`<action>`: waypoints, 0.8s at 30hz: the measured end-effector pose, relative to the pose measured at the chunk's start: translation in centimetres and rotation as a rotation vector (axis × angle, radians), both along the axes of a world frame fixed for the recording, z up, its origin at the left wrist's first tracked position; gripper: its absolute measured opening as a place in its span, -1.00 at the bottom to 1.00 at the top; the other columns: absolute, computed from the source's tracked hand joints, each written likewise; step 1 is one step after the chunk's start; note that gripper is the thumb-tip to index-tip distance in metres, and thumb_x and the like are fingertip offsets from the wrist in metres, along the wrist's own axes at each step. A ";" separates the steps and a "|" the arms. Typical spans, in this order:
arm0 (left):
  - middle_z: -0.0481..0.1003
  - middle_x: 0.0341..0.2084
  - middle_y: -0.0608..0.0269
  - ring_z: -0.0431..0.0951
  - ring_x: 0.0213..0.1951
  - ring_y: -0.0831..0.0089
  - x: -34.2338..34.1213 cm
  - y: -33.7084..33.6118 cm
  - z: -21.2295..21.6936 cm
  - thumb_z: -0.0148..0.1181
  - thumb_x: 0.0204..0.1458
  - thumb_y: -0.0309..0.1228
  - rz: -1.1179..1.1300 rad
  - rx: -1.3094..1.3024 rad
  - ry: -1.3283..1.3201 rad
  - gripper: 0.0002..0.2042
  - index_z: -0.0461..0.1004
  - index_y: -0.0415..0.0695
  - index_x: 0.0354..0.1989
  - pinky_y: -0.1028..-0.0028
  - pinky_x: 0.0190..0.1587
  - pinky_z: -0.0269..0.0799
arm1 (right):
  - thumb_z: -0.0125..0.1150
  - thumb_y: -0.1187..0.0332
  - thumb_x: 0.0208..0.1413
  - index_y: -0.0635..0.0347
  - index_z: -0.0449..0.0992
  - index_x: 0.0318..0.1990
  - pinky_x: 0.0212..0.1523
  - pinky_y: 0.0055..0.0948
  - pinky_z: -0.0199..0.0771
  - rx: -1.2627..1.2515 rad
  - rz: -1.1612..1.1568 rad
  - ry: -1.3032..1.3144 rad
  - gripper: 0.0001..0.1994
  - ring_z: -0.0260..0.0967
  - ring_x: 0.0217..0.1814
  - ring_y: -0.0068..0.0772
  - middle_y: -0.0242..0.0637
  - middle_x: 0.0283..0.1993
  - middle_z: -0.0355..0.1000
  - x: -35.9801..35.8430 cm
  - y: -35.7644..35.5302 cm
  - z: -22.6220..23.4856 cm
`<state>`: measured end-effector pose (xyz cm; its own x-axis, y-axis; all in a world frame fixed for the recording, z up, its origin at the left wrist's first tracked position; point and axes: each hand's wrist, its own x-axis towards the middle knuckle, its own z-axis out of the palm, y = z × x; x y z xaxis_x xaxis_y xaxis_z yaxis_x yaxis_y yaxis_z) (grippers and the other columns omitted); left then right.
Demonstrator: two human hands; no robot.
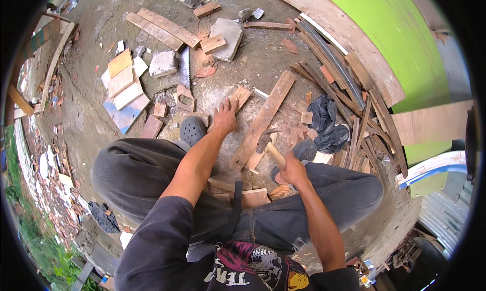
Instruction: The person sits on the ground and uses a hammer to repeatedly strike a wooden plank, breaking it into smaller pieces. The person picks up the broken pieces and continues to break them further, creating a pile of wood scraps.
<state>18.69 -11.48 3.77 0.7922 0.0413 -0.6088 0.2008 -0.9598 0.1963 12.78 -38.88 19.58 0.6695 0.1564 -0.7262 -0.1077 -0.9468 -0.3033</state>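
Dirt ground [101, 119] strewn with wood scraps [162, 30].

**Tight gaps between hands, open ground beyond**

Left hand [226, 116] presses a short board [240, 96]; a long plank [263, 120] lies just beside it and blocks sideways passage to the right. Right hand [292, 170] holds a hammer [265, 141] over that plank's near end. A stack of slats [349, 103] and a black bag [324, 123] crowd the right side. A handsaw [185, 73] and a stone block [163, 64] lie left. Bare concrete [258, 58] beyond the plank offers open room.
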 end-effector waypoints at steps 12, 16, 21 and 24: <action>-0.22 0.45 0.01 -0.27 0.47 0.16 -6.1 -0.1 -0.3 0.17 0.02 -0.12 0.101 0.081 -0.090 -0.07 -0.24 -0.26 0.43 0.22 0.46 -0.35 | 0.12 0.19 0.17 0.24 0.45 -0.11 -0.26 0.01 0.42 0.046 -0.066 -0.268 -0.70 0.47 -0.27 0.25 0.15 -0.38 0.50 5.3 4.0 -3.8; -0.20 0.46 0.08 -0.25 0.47 0.21 -10.2 -0.7 -1.8 0.16 0.02 -0.22 0.103 0.094 -0.094 -0.12 -0.22 -0.23 0.44 0.26 0.46 -0.30 | 0.13 0.15 0.15 0.28 0.42 -0.06 -0.26 -0.04 0.43 0.346 -0.180 -0.484 -0.63 0.48 -0.24 0.22 0.16 -0.41 0.48 5.8 8.1 -4.6; -0.23 0.47 0.16 -0.23 0.47 0.19 -10.5 -1.2 -1.0 0.00 0.07 -0.40 0.273 0.008 -0.026 -0.23 -0.21 -0.15 0.45 0.22 0.43 -0.14 | 0.17 0.15 0.11 0.32 0.46 -0.26 -0.30 -0.15 0.42 0.461 -0.350 -0.076 -0.67 0.47 -0.40 -0.02 0.00 -0.54 0.43 7.0 11.4 -9.5; -0.21 0.46 0.07 -0.20 0.46 0.07 -10.1 -1.5 -0.9 0.10 0.05 -0.33 0.263 0.046 0.045 -0.18 -0.22 -0.18 0.45 0.17 0.37 0.05 | 0.20 0.17 0.05 0.35 0.47 -0.48 -0.32 -0.18 0.41 0.310 -0.272 -0.161 -0.66 0.42 -0.50 -0.21 -0.08 -0.58 0.40 7.5 13.0 -11.9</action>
